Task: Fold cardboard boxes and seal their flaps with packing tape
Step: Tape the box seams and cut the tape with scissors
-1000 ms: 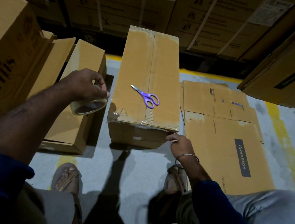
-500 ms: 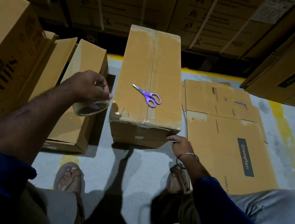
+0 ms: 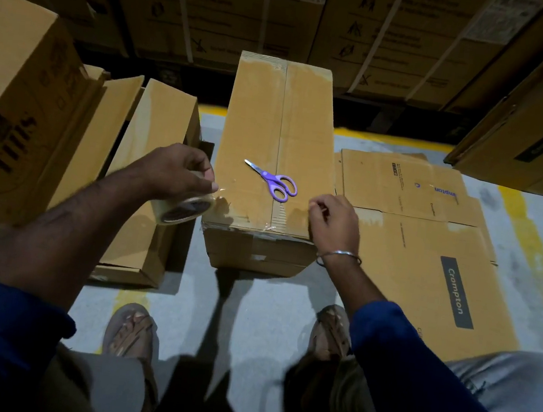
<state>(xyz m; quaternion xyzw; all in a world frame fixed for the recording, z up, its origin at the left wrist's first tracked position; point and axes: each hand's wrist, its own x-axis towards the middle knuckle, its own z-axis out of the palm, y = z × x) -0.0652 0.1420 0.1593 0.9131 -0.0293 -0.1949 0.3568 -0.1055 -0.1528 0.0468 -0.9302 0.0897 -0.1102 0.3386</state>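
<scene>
Tall brown cardboard box (image 3: 276, 158) frame centre: top seam taped, near edge unfinished. Left hand (image 3: 178, 170) grips clear packing-tape roll (image 3: 188, 207); right hand (image 3: 333, 220) fingers curled, apparently pinching tape end. Purple-handled scissors (image 3: 274, 182) untouched on top.

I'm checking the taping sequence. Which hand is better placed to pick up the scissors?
Probably the right hand: it holds nothing visible and hovers beside the purple scissors on the box. The left hand grips the tape roll.

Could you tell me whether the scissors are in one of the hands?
No, the scissors lie on top of the box, untouched by either hand.
</scene>
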